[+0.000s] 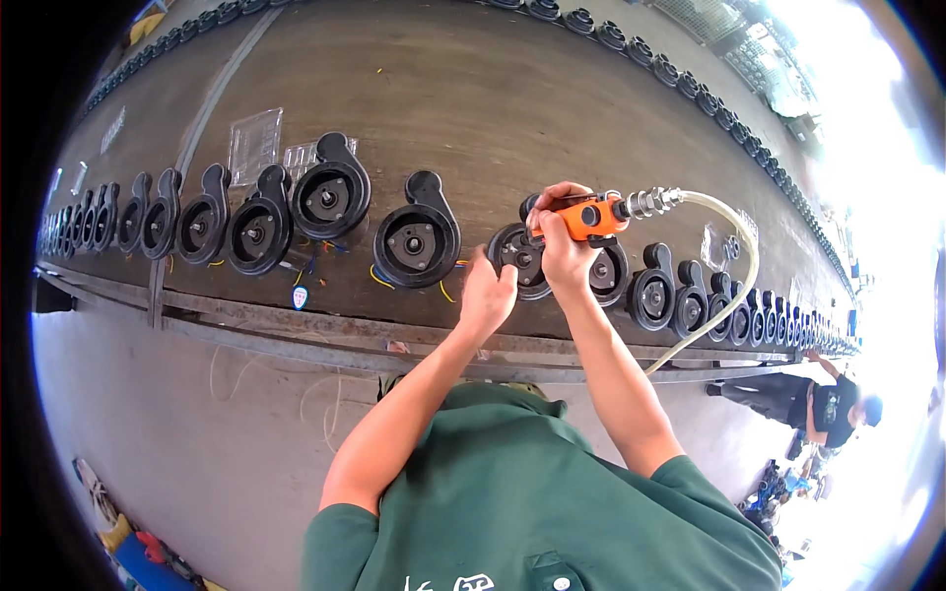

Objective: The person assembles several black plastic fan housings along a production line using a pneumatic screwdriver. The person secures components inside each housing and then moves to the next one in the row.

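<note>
My right hand [567, 246] is closed around an orange air-powered tool [587, 219] with a metal coupling and a clear hose at its end. The tool lies over a black round housing [519, 258], and my fingers hide its working tip. At the left edge of that housing is my left hand [488, 297], its fingers curled against the rim. Another black housing [609, 271] is partly hidden behind my right wrist. To the left, a similar one [416, 244] lies with its hollow side and centre shaft showing, coloured wires beside it.
A long row of like housings [261, 231] runs along the bench's near edge, and another row [665, 69] lines the far side. Clear plastic trays [255, 145] lie on the dark bench [414, 108]. The hose [754, 256] loops down right. Another person [823, 404] stands far right.
</note>
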`<state>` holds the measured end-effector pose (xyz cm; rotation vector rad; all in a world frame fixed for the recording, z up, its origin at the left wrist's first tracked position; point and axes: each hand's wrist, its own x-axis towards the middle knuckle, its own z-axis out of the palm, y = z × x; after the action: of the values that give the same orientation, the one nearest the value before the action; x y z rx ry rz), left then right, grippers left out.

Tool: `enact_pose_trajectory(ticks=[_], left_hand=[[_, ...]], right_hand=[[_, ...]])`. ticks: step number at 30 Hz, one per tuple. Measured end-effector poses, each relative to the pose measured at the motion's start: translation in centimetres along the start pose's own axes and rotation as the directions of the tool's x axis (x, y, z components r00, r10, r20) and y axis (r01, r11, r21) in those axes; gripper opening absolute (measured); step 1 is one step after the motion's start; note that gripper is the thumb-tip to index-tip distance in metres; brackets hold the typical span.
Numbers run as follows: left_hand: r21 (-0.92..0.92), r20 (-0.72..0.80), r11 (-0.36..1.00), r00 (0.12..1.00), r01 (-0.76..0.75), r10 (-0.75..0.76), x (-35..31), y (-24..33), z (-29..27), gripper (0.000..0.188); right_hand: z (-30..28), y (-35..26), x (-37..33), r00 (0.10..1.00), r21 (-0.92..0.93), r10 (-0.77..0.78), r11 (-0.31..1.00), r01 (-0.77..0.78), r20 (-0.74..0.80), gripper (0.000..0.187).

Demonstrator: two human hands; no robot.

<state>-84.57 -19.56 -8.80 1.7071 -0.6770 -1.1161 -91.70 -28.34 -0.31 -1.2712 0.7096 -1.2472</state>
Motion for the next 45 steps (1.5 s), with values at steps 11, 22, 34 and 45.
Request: enact_pose_trajectory(ticks=[11,22,34,45], left_hand=[[-0.062,0.03,0.996,0.997,-0.069,0.071,0.6,-0.8,0.1,0.042],[0.029,0.028,0.998,0.999,-0.047,0.046,0.6,-0.6,-0.2,0.041],[0.01,-0.035,0.999,0.998,-0.046,0.046,-0.1,0.5,0.0,0.039],[0.066,-0.073,0.997,0.996,-0.048,0.053,-0.3,0.7,0.2,0.038]], right_hand=[[0.1,0.0,-0.1,1.0,0.038,-0.019,0.999,0.019,0.011,0.024],[0.8,1.0,0.1,0.995,0.001,-0.033,0.999,0.033,0.089,0.019],[0.6,1.8,0.1,0.991,-0.018,-0.028,0.999,0.031,0.131,0.02],[0.9,1.9,0.2,0.993,-0.017,-0.037,0.999,0.039,0.116,0.02]])
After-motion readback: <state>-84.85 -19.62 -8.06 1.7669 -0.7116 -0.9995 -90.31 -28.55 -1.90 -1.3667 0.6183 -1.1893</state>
